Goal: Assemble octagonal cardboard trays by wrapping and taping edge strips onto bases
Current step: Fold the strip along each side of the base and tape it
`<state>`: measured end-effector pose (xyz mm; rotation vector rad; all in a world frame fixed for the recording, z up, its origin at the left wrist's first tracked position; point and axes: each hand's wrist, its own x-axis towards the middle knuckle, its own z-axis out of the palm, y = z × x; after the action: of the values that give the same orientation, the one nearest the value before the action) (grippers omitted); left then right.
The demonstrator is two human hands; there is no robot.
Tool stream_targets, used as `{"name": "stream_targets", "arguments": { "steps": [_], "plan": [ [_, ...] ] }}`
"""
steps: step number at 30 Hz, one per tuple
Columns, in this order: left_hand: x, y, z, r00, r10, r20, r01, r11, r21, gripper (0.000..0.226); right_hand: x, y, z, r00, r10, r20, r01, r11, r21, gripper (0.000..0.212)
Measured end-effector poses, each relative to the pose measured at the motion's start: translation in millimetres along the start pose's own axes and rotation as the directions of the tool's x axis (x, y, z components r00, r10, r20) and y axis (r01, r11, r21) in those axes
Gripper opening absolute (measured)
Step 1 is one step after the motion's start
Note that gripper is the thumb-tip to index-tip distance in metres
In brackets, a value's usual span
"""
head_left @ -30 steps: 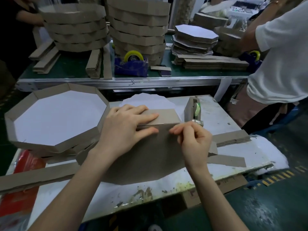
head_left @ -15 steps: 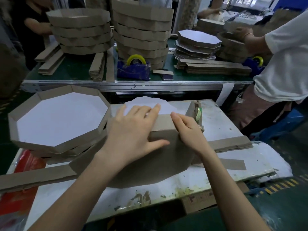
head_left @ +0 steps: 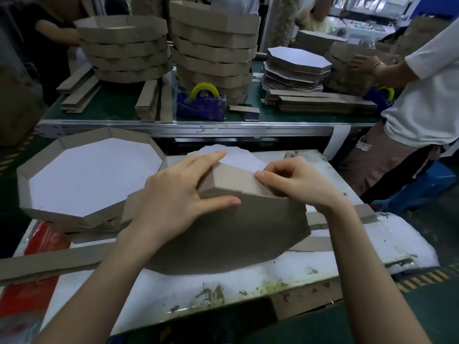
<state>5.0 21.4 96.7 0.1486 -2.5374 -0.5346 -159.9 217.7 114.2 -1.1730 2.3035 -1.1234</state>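
A white work table (head_left: 372,244) carries the job, with a green bench (head_left: 111,105) running beyond its far edge. On that bench stand 2 stacks of trays (head_left: 213,45), a blue tape dispenser (head_left: 201,105) with a yellow roll just in front of the right one, and a person in a white shirt (head_left: 427,95) stands at the bench's right end.

At the work table's left edge lies a finished tray (head_left: 23,187), white inside, overhanging the far-left corner. The base (head_left: 236,234), an 8-sided brown card, sits in the middle of the table, tipped up (white face turned away) with its lower edge resting toward the near edge. A long loose strip (head_left: 49,261) lies across the near-left corner and runs off the left edge.

The edge strip (head_left: 231,180) is folded along the raised upper rim of the base. The left hand (head_left: 173,194) lies spread over it, fingers straight on top and thumb pressed against the brown underside. The right hand (head_left: 295,182) has its fingers curled, the thumb pinching the strip at the rim's right end. The 2 hands are close together but apart.
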Motion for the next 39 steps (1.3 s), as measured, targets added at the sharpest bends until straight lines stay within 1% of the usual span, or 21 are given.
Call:
{"name": "stream_targets", "arguments": {
  "steps": [3,6,8,10,13,16,19,24,28,31,34,39],
  "plan": [
    [-19.1,-14.0,9.8,0.998,-0.053,-0.041,0.049,0.994,-0.098,0.081,3.7,-19.8,-7.4,0.998,-0.057,0.034,0.058,0.998,-0.017,0.026],
    [-37.8,-26.2,19.8,0.992,-0.115,-0.048,0.106,0.982,-0.156,0.079,8.7,-30.8,-5.3,0.997,-0.07,0.041,0.069,0.997,0.014,0.017],
    [-45.5,-33.3,21.3,0.986,-0.156,-0.059,0.144,0.974,-0.176,0.079,12.7,-34.1,3.8,0.995,-0.064,0.08,0.067,0.997,-0.031,0.014],
    [-49.5,-38.4,18.5,0.983,-0.173,-0.061,0.159,0.97,-0.183,0.079,15.9,-33.7,16.0,0.993,-0.049,0.103,0.055,0.997,-0.059,0.015],
    [-48.7,-38.6,11.0,0.989,-0.13,-0.073,0.118,0.981,-0.155,0.073,18.3,-31.6,25.2,0.994,-0.053,0.092,0.058,0.997,-0.054,0.017],
    [-40.5,-30.8,6.7,0.999,-0.042,-0.018,0.039,0.99,-0.132,0.067,20.8,-33.8,27.8,0.992,-0.06,0.111,0.065,0.997,-0.041,0.015],
    [-33.3,-24.9,7.1,0.999,0.007,0.038,-0.003,0.996,-0.091,0.068,24.0,-34.5,28.6,0.991,-0.067,0.118,0.075,0.995,-0.062,0.013],
    [-29.7,-22.5,9.7,0.996,0.066,0.066,-0.062,0.996,-0.07,0.073,24.3,-30.1,21.9,0.989,-0.054,0.141,0.063,0.996,-0.059,0.006],
    [-27.9,-21.8,7.8,0.995,0.065,0.074,-0.06,0.996,-0.067,0.068,24.9,-27.6,22.3,0.984,-0.039,0.173,0.051,0.996,-0.066,0.014],
    [-28.2,-17.8,7.0,0.997,0.064,0.039,-0.061,0.994,-0.088,0.057,26.1,-27.1,17.5,0.97,0.023,0.242,-0.012,0.999,-0.048,0.026],
    [-27.7,-13.4,6.8,0.996,0.087,0.033,-0.083,0.992,-0.093,0.044,25.2,-27.6,14.9,0.959,0.013,0.283,-0.008,1.0,-0.019,0.039],
    [-26.8,-10.0,7.3,0.995,0.093,0.026,-0.09,0.991,-0.102,0.034,26.1,-20.3,14.4,0.957,-0.034,0.288,0.032,0.999,0.012,0.038]
  ]
}}
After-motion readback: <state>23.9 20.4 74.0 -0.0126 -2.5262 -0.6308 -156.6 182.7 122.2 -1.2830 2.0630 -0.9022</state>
